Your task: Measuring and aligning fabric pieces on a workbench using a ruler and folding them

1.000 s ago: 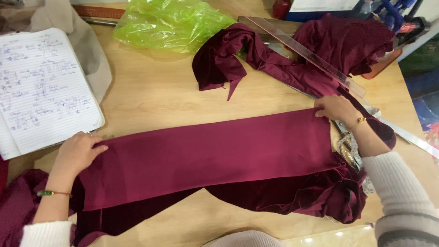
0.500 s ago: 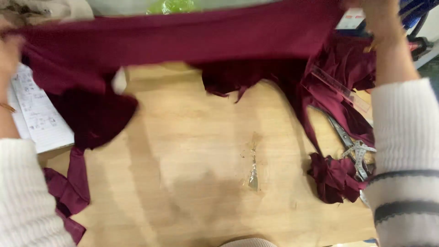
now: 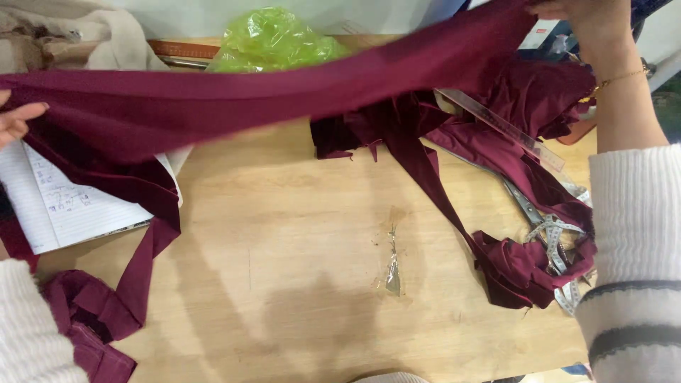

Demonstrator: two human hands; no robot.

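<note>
A long band of maroon fabric (image 3: pixel 284 99) is stretched in the air above a wooden table (image 3: pixel 298 248). My left hand (image 3: pixel 18 120) grips its left end at the frame's left edge. At the top right my right hand (image 3: pixel 592 25) holds the other end raised, a thin gold bracelet on its wrist. Loose tails of the fabric hang down to the table on both sides.
An open lined notebook (image 3: pixel 64 202) lies at the left. A crumpled green plastic bag (image 3: pixel 273 42) sits at the back. A clear ruler (image 3: pixel 507 131), scissors (image 3: pixel 528 209) and a tape measure (image 3: pixel 560 237) lie among maroon scraps (image 3: pixel 525 266) at the right. Beige cloth (image 3: pixel 71 35) is at back left.
A second ago the fabric lay flat on the table under both hands. Both hands have since lifted it and now hold it taut in the air, baring the table's middle.
</note>
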